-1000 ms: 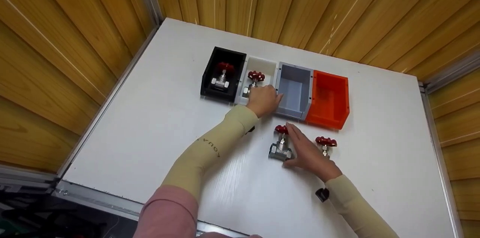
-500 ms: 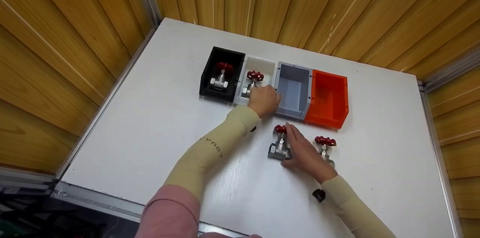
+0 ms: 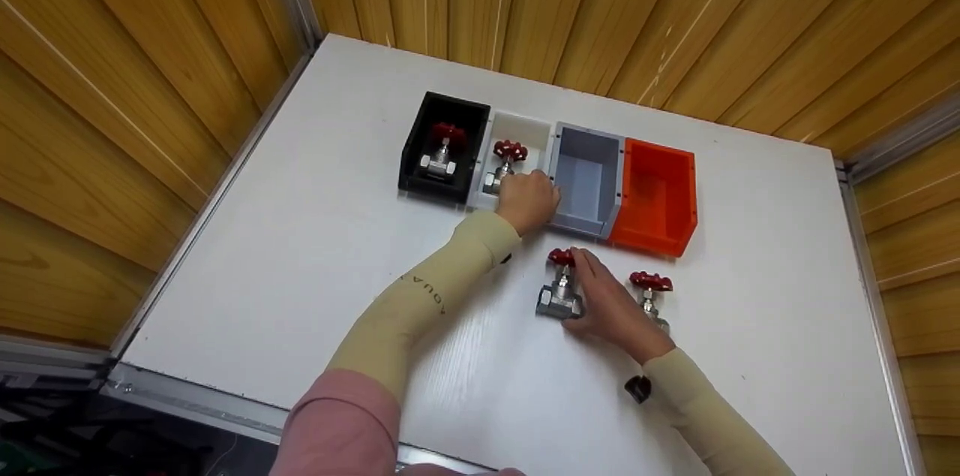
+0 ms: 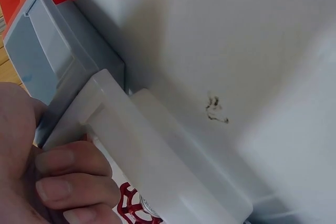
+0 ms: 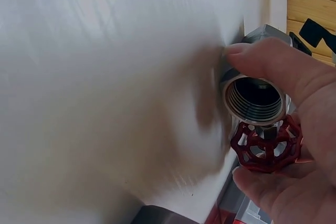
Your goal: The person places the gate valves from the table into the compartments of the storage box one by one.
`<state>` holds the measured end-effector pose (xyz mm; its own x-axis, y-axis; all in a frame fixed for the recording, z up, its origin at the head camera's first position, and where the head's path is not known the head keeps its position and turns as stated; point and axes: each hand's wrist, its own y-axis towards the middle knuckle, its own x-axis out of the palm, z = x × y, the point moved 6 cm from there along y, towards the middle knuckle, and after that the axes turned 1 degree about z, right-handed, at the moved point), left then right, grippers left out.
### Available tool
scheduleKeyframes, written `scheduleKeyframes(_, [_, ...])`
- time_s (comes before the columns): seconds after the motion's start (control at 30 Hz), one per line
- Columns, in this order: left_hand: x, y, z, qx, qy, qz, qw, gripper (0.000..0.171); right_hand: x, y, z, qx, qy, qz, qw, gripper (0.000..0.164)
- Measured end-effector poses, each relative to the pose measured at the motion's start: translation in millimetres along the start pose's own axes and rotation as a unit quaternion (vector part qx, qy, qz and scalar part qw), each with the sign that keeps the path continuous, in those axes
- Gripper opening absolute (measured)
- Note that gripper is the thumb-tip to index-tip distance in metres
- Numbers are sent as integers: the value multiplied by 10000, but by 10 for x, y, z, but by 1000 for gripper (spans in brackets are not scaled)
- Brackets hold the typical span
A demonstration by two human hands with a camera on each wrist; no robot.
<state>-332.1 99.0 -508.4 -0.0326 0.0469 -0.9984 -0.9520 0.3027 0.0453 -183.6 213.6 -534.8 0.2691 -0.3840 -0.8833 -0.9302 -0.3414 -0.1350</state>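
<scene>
My left hand (image 3: 529, 200) reaches over the front right corner of the white bin (image 3: 529, 129). In the left wrist view its fingers curl inside the bin, with the thumb on the grey bin's side, gripping the wall between. A handwheel valve (image 3: 510, 153) with a red wheel stands in the white bin, its lower right part hidden by the hand. On the table, my right hand (image 3: 619, 314) holds another handwheel valve (image 3: 559, 301) upright. Its thumb lies on the threaded steel body and its fingers reach the red wheel (image 5: 266, 145).
Left of the white bin, the black bin (image 3: 411, 168) contains a handwheel valve (image 3: 441, 161). The grey bin (image 3: 589, 132) and orange bin (image 3: 686, 191) continue the row rightward. Another valve (image 3: 651, 284) stands behind my right hand. Wood-patterned walls (image 3: 570, 3) border the white table (image 3: 300, 236).
The view shifts slightly. Both hands keep their places, and the valves and bins stay where they were.
</scene>
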Motion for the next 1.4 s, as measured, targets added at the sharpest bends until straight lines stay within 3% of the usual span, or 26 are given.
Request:
scheduleKeyframes(1.0, [12, -7, -2, 25, -110, -53, 9999, 50, -52, 3, 69, 129, 200, 43, 9997, 114])
scheduleKeyframes(1.4, [3, -13, -6, -2, 14, 160, 9999, 44, -167, 17, 47, 203, 432, -27, 9989, 117])
